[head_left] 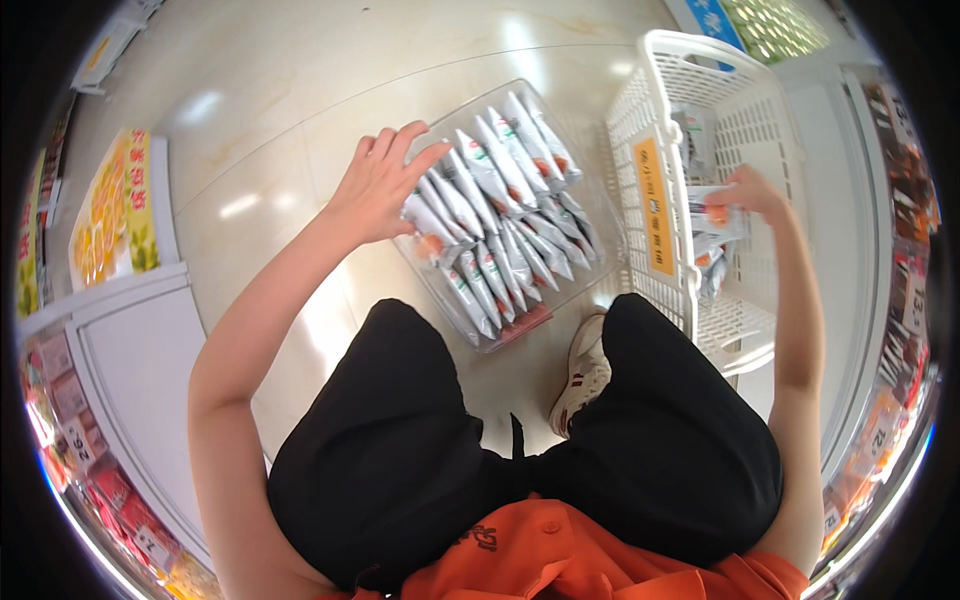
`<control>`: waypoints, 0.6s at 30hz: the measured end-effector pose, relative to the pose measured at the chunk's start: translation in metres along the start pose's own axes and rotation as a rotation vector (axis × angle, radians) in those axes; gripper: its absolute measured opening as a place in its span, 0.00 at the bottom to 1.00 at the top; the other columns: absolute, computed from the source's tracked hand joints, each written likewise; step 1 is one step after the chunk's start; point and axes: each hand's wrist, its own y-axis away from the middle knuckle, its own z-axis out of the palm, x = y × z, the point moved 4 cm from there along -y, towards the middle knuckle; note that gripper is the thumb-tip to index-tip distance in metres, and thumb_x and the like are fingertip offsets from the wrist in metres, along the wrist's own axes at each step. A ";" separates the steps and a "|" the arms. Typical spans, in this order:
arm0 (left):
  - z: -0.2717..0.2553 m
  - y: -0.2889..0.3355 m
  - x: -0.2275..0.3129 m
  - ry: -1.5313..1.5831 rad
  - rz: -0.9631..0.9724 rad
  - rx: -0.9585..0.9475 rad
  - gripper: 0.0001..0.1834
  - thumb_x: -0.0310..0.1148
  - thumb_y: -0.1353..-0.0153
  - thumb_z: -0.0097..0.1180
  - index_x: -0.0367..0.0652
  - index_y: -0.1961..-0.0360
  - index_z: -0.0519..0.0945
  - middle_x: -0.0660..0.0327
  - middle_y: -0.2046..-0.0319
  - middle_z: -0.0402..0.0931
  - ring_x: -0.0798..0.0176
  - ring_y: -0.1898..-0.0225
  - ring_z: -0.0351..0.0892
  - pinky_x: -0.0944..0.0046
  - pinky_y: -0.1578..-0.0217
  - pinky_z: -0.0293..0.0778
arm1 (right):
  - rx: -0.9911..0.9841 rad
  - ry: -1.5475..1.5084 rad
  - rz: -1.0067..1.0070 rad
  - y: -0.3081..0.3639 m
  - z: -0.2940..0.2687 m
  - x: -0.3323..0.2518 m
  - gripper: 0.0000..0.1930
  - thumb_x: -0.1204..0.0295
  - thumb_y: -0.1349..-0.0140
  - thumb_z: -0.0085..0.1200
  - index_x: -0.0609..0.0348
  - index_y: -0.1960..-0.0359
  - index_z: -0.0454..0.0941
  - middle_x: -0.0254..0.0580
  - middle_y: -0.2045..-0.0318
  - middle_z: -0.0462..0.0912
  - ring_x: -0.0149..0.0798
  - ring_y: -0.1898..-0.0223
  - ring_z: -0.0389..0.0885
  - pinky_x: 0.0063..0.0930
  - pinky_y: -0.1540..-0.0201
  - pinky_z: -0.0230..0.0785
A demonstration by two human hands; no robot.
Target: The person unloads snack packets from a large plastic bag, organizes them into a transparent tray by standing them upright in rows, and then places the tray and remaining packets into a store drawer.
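Small silver-white snack packets [490,172] stand on edge in rows inside a clear plastic bin [487,346] on the floor in front of me. My left hand [385,185] rests at the bin's left side with fingers spread, touching the end of the rows. Over to the right, my right hand [758,193] reaches into a white plastic basket [655,90]. Its fingers are closed on a snack packet [715,197], one with an orange picture on it. Several more packets [712,268] lie loosely below that one in the basket.
An orange label [654,205] is fixed to the basket's side. My shoe [583,375] stands between bin and basket. A white shelf unit [140,350] runs along the left, with a yellow sign board [115,215] above. Stocked shelves [905,200] line the right.
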 end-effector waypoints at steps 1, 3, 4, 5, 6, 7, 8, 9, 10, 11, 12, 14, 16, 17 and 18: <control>-0.002 0.001 -0.003 0.019 -0.016 0.021 0.51 0.35 0.73 0.75 0.51 0.42 0.64 0.56 0.44 0.59 0.51 0.48 0.63 0.55 0.50 0.62 | -0.023 0.127 0.015 0.009 -0.024 -0.014 0.21 0.58 0.62 0.73 0.61 0.74 0.78 0.36 0.76 0.76 0.28 0.73 0.72 0.24 0.74 0.63; -0.003 0.002 -0.009 0.066 -0.056 0.012 0.47 0.34 0.72 0.75 0.50 0.45 0.65 0.56 0.47 0.60 0.52 0.49 0.63 0.56 0.51 0.62 | 0.321 0.039 -0.078 0.050 -0.070 -0.038 0.26 0.58 0.60 0.72 0.62 0.66 0.75 0.36 0.73 0.76 0.29 0.72 0.74 0.23 0.73 0.65; -0.005 0.003 -0.012 0.083 -0.063 0.031 0.46 0.34 0.71 0.75 0.50 0.46 0.66 0.56 0.49 0.61 0.53 0.49 0.64 0.57 0.51 0.63 | 0.443 -0.005 -0.181 0.068 -0.085 -0.054 0.29 0.58 0.57 0.72 0.62 0.59 0.71 0.37 0.71 0.77 0.29 0.72 0.75 0.22 0.71 0.66; -0.007 0.004 -0.014 0.072 -0.032 0.062 0.40 0.33 0.69 0.74 0.49 0.50 0.68 0.58 0.53 0.63 0.55 0.52 0.65 0.58 0.53 0.64 | 0.407 -0.089 -0.176 0.092 -0.101 -0.065 0.27 0.59 0.54 0.70 0.62 0.59 0.71 0.39 0.71 0.78 0.28 0.70 0.76 0.23 0.68 0.68; -0.007 0.005 -0.016 0.070 -0.018 0.040 0.38 0.33 0.68 0.74 0.48 0.52 0.69 0.60 0.54 0.65 0.56 0.53 0.66 0.59 0.54 0.64 | 0.434 -0.228 -0.329 0.114 -0.106 -0.082 0.23 0.60 0.53 0.69 0.62 0.63 0.73 0.39 0.68 0.79 0.28 0.69 0.78 0.22 0.67 0.69; -0.007 0.005 -0.019 0.068 -0.003 0.020 0.36 0.32 0.67 0.73 0.48 0.53 0.70 0.61 0.56 0.67 0.58 0.54 0.67 0.59 0.54 0.64 | 0.253 -0.249 -0.505 0.125 -0.104 -0.109 0.20 0.61 0.52 0.68 0.62 0.65 0.75 0.39 0.68 0.80 0.29 0.69 0.78 0.22 0.68 0.69; -0.006 0.006 -0.021 0.066 0.013 0.001 0.34 0.32 0.66 0.73 0.48 0.54 0.71 0.63 0.58 0.69 0.59 0.55 0.67 0.59 0.55 0.64 | 0.067 -0.267 -0.676 0.136 -0.096 -0.136 0.17 0.63 0.52 0.67 0.63 0.68 0.78 0.39 0.68 0.80 0.29 0.69 0.79 0.21 0.68 0.69; -0.005 0.006 -0.024 0.082 0.023 -0.035 0.30 0.31 0.65 0.72 0.47 0.57 0.72 0.64 0.60 0.70 0.60 0.56 0.68 0.60 0.55 0.64 | 0.139 -0.381 -0.745 0.146 -0.073 -0.149 0.15 0.64 0.52 0.67 0.64 0.71 0.80 0.38 0.71 0.80 0.29 0.70 0.78 0.21 0.69 0.68; -0.003 0.006 -0.026 0.097 0.034 -0.072 0.27 0.31 0.64 0.72 0.47 0.60 0.74 0.66 0.62 0.71 0.62 0.56 0.68 0.61 0.55 0.64 | -0.022 -0.339 -0.875 0.147 -0.052 -0.174 0.12 0.66 0.51 0.65 0.64 0.73 0.82 0.37 0.75 0.79 0.28 0.73 0.77 0.22 0.72 0.66; -0.001 0.006 -0.026 0.098 0.032 -0.103 0.24 0.30 0.63 0.71 0.47 0.63 0.75 0.68 0.64 0.73 0.63 0.57 0.69 0.61 0.55 0.64 | -0.274 -0.232 -0.867 0.145 -0.025 -0.194 0.10 0.68 0.50 0.64 0.64 0.74 0.84 0.35 0.79 0.79 0.27 0.75 0.76 0.22 0.75 0.64; 0.001 0.006 -0.025 0.100 0.066 -0.121 0.21 0.30 0.62 0.71 0.47 0.65 0.76 0.68 0.65 0.74 0.64 0.57 0.69 0.62 0.54 0.63 | -0.295 -0.194 -0.905 0.144 0.009 -0.206 0.10 0.68 0.47 0.63 0.63 0.74 0.85 0.34 0.82 0.77 0.25 0.80 0.71 0.24 0.79 0.58; 0.006 0.005 -0.021 0.081 0.120 -0.146 0.16 0.31 0.61 0.70 0.47 0.69 0.78 0.70 0.68 0.75 0.66 0.57 0.70 0.63 0.53 0.63 | -0.332 -0.161 -0.933 0.141 0.073 -0.229 0.12 0.64 0.45 0.62 0.62 0.76 0.83 0.35 0.84 0.75 0.26 0.82 0.70 0.24 0.79 0.58; 0.009 0.003 -0.017 -0.019 0.146 -0.166 0.15 0.32 0.60 0.70 0.48 0.69 0.79 0.70 0.69 0.76 0.67 0.57 0.70 0.64 0.53 0.62 | -0.308 -0.008 -0.910 0.139 0.116 -0.242 0.12 0.66 0.44 0.60 0.63 0.79 0.81 0.39 0.85 0.74 0.31 0.82 0.73 0.26 0.78 0.63; 0.010 0.002 -0.015 -0.053 0.169 -0.187 0.14 0.32 0.59 0.70 0.48 0.69 0.79 0.71 0.69 0.76 0.67 0.57 0.70 0.64 0.53 0.62 | -0.308 -0.029 -0.922 0.141 0.132 -0.246 0.11 0.68 0.44 0.60 0.64 0.77 0.81 0.41 0.81 0.76 0.33 0.81 0.74 0.27 0.77 0.64; 0.011 -0.001 -0.014 -0.102 0.162 -0.213 0.13 0.33 0.59 0.69 0.49 0.70 0.80 0.71 0.69 0.76 0.67 0.57 0.70 0.64 0.53 0.62 | -0.307 -0.049 -0.934 0.145 0.145 -0.247 0.10 0.69 0.45 0.60 0.66 0.76 0.81 0.43 0.76 0.79 0.36 0.80 0.75 0.27 0.76 0.65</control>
